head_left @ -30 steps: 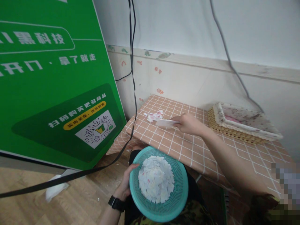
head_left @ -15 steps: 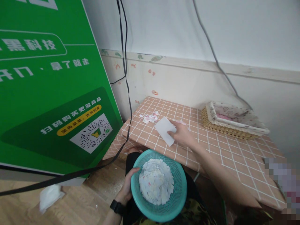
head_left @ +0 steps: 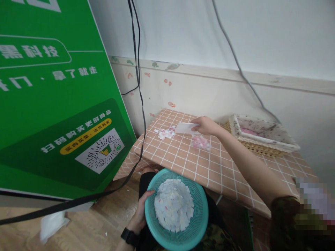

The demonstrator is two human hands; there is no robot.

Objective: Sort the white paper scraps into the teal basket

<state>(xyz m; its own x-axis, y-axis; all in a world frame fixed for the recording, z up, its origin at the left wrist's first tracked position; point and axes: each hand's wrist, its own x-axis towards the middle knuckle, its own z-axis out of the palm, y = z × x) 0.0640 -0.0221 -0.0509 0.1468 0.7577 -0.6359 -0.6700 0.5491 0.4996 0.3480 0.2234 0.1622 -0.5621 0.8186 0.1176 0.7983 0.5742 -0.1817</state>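
Observation:
My right hand (head_left: 206,126) pinches a white card (head_left: 185,128) by its right end and holds it just above the checked tablecloth. Close to the card's left lies a small heap of white and pink paper scraps (head_left: 165,132). A see-through bag with pink bits (head_left: 201,142) rests below my right hand. My left hand (head_left: 143,208) grips the left rim of a teal plastic basket (head_left: 202,223), thumb over the edge. Inside it is a mound of torn white paper pieces (head_left: 174,205). The basket sits on my lap at the table's front edge.
A cloth-lined wicker basket (head_left: 264,146) stands at the back right of the checked table (head_left: 180,157). On the left is a green panel (head_left: 52,104), with black cables (head_left: 142,115) hanging before it. A white plastic bag (head_left: 53,225) lies on the wooden floor.
My right hand has lifted the card and moved it back toward the wall, tilting it nearly edge-on. The bag with pink bits now shows. My left hand stays on the basket.

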